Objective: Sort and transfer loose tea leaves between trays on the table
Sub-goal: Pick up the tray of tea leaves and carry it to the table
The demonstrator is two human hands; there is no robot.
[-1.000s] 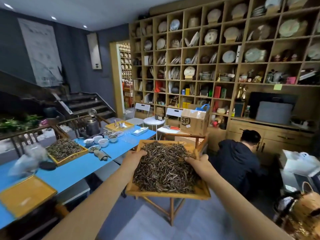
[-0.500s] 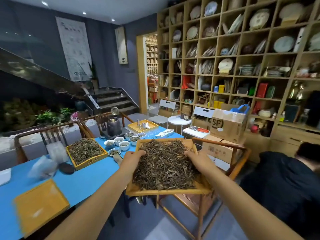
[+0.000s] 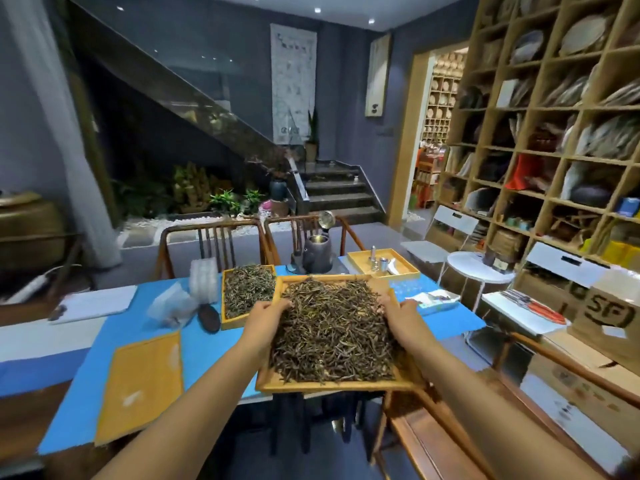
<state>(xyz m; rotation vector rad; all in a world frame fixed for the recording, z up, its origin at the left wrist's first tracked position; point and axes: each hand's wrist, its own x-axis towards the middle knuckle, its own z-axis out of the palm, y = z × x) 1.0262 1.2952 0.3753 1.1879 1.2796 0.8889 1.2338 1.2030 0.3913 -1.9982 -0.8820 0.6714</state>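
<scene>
I carry a wooden tray (image 3: 332, 385) heaped with dark loose tea leaves (image 3: 332, 337) above the near edge of the blue table (image 3: 207, 344). My left hand (image 3: 266, 318) grips the tray's left side, thumb over the leaves. My right hand (image 3: 393, 315) grips the right side the same way. Behind it on the table lies a second yellow tray (image 3: 225, 320) holding tea leaves (image 3: 247, 289). An empty yellow tray (image 3: 142, 382) lies at the near left of the table.
A kettle (image 3: 317, 252) and a yellow tray of small tools (image 3: 382, 263) stand at the table's far end. Wooden chairs (image 3: 211, 237) line the far side; another chair (image 3: 450, 420) is at my right. A cardboard box (image 3: 609, 317) and shelving (image 3: 554, 133) fill the right.
My view has swung left, from the shelves and a crouching person toward the table. The held tray has come over the table's edge; both hands keep the same grip.
</scene>
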